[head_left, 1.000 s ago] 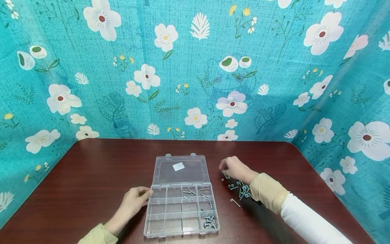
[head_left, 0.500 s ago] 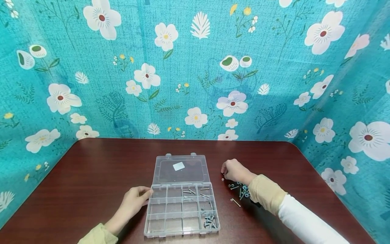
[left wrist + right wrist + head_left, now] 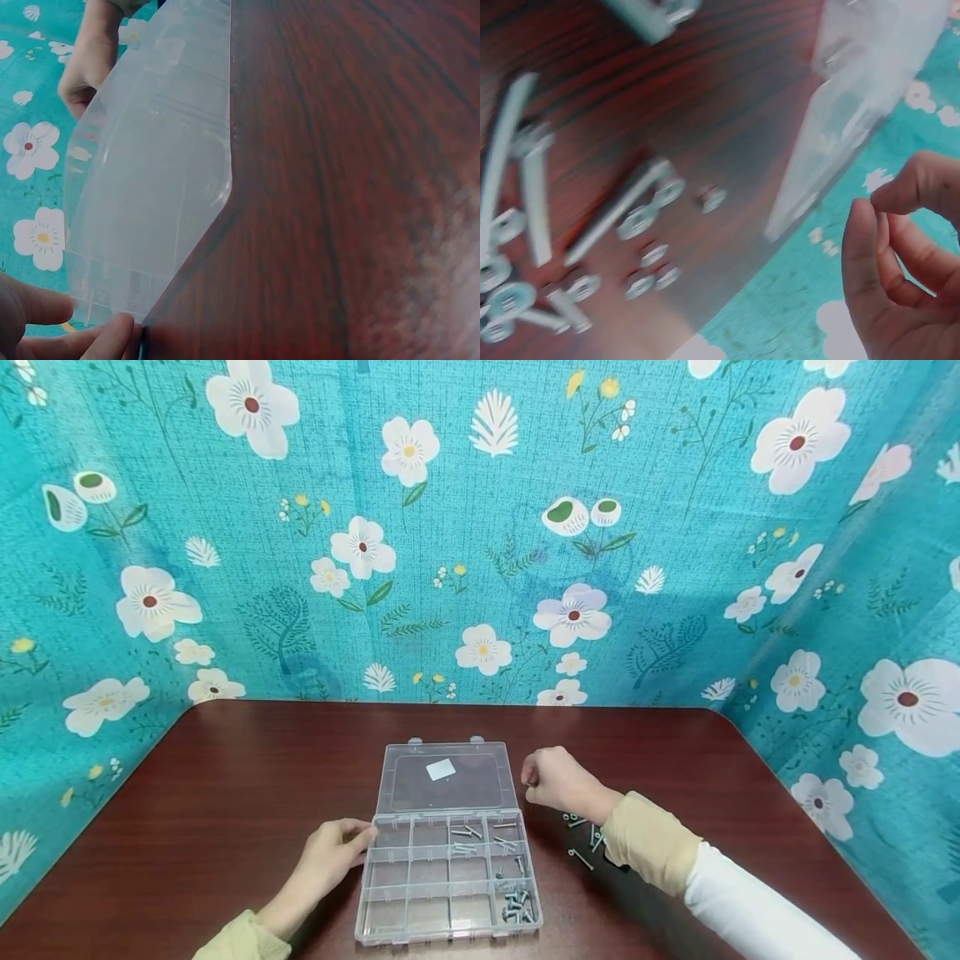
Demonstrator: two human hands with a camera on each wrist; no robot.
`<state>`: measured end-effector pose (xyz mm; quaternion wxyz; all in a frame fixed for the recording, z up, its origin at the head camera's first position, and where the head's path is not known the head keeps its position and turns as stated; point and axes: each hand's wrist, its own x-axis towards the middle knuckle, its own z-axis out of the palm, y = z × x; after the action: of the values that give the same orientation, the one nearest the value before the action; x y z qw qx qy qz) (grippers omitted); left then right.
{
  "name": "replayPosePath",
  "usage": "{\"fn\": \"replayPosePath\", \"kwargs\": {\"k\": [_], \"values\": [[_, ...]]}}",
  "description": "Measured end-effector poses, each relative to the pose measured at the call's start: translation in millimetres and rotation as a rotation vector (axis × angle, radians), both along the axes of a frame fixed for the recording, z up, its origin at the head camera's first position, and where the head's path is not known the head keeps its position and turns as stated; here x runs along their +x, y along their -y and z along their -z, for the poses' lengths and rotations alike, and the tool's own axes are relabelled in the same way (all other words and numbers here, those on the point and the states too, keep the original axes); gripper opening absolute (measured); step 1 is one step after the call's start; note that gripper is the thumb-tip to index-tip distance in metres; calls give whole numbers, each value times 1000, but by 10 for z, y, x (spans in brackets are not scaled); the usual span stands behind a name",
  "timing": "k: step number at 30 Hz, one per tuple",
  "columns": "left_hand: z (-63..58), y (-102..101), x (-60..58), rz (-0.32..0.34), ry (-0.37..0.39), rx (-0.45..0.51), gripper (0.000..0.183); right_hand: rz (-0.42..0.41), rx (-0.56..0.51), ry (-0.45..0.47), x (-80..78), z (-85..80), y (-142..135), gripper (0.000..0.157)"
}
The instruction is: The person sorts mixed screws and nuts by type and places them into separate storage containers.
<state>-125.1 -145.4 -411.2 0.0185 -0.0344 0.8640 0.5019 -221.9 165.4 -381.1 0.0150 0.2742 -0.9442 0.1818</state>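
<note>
My left hand [image 3: 333,852] holds the upper left corner of an open clear plastic compartment box [image 3: 427,891]. In the left wrist view, its thumb and fingers [image 3: 112,341] pinch that box corner. My right hand [image 3: 562,779] hovers beside the right edge of the box's lid [image 3: 491,785], thumb and index finger pinched together in the right wrist view. A screw that lay under these fingers earlier no longer shows on the table; the pinch hides it. Several screws [image 3: 465,848] lie in the box's right compartments, with thicker bolts [image 3: 517,906] at the lower right.
Loose screws [image 3: 619,214] and nuts [image 3: 654,253] are scattered on the dark wooden table [image 3: 247,777] below the right forearm. One long screw [image 3: 581,860] lies apart, nearer the box. A flowered turquoise cloth [image 3: 480,552] hangs behind the table.
The right hand dipped to the table at the screw by the pile's far edge, then rose and moved left toward the lid. The left hand and box have stayed in place.
</note>
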Motion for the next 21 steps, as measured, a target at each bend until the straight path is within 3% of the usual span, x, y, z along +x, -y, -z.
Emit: {"fn": "replayPosePath", "kwargs": {"k": [5,11,16,21], "values": [[-1,0,-5,2,4,5,27,-80,-67,-42,112,-97,169,7],[20,11,-11,-2,1,13,26,-238,-139,37,285,-154,402,8],[50,20,-18,2,-10,19,26,-343,-98,58,354,-140,585,8],[59,18,-20,2,-11,30,26,-391,-28,80,374,-116,680,10]]}}
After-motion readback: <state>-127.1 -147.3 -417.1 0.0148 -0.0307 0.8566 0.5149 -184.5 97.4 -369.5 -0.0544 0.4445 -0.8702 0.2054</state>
